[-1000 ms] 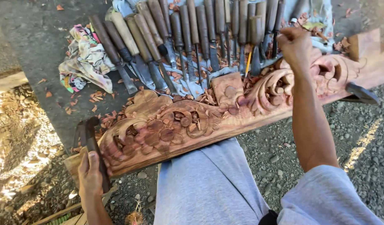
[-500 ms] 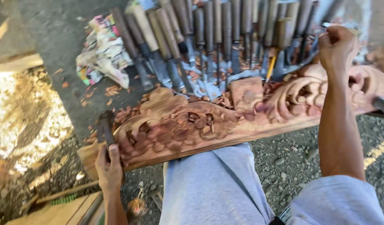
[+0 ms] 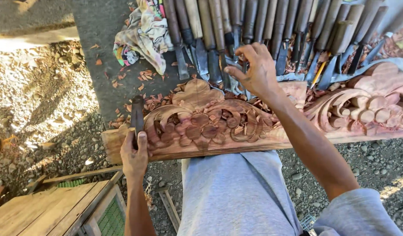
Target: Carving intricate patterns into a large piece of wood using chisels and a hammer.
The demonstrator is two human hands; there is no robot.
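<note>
A long reddish carved wooden panel (image 3: 219, 126) with scrolls and round shapes lies across my lap. My left hand (image 3: 133, 158) grips a dark-handled tool (image 3: 137, 114) that rests upright against the panel's left end, thumb along the handle. My right hand (image 3: 257, 70) reaches past the panel's far edge into a row of chisels (image 3: 271, 26). Its fingers are curled around the metal shank of one chisel (image 3: 244, 65). The chisel's tip is hidden behind the panel.
A crumpled patterned rag (image 3: 142, 35) lies left of the chisels on a dark mat (image 3: 101, 26). Wood chips litter the mat and panel. Gravel ground (image 3: 48, 109) lies to the left, and a wooden crate with green mesh (image 3: 66, 209) stands at the lower left.
My right hand has moved left along the chisel row, from the right end to the middle, and closed on a chisel. My left hand keeps its hold on the dark tool.
</note>
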